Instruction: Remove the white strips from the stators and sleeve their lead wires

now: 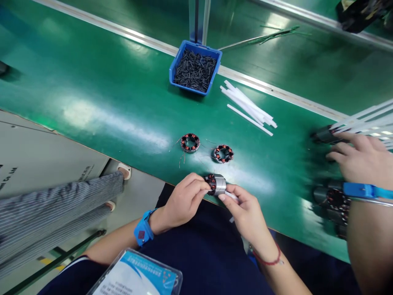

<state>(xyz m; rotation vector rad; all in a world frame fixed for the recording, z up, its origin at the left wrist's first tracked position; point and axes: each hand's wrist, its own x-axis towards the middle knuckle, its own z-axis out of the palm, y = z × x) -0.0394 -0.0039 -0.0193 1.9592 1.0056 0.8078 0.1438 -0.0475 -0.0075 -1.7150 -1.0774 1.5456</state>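
Note:
A motor stator [219, 184] with a bare metal ring and copper windings is held sideways over the table's front edge, between my two hands. My left hand [188, 200] is closed, its thumb and forefinger pinched at the winding end of the stator. What lies between those fingertips is mostly hidden. My right hand [247, 207] is closed on a white strip [232, 196] against the stator's other end. Just beyond, a copper-wound stator [190, 143] with loose wire ends and another wound stator [224, 154] lie flat on the green table [129, 102].
A blue bin [195, 91] full of short black pieces stands at the back. White strips [248, 107] lie right of it. At right, a co-worker's hand [365, 153] touches a stator near several others. A metal rail [123, 30] runs behind; a person's legs [67, 213] show at left.

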